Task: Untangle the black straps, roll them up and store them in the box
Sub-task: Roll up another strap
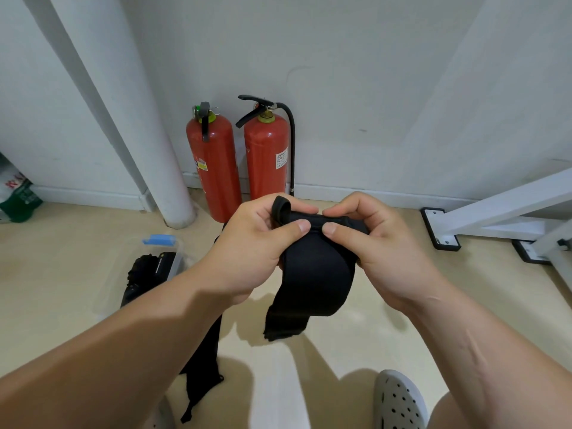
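Straight ahead of me two red fire extinguishers stand side by side against the white wall. The left extinguisher has a green-yellow top, and the right extinguisher has a black hose running down its right side. Just left of them a fat white pipe comes down to the beige floor. Way over at the left edge there's a green and white bag by the baseboard. On the right, a white metal frame sits on black foot plates. My grey holey clog pokes in at the bottom.

Matt black cloth strap; glossy red extinguishers
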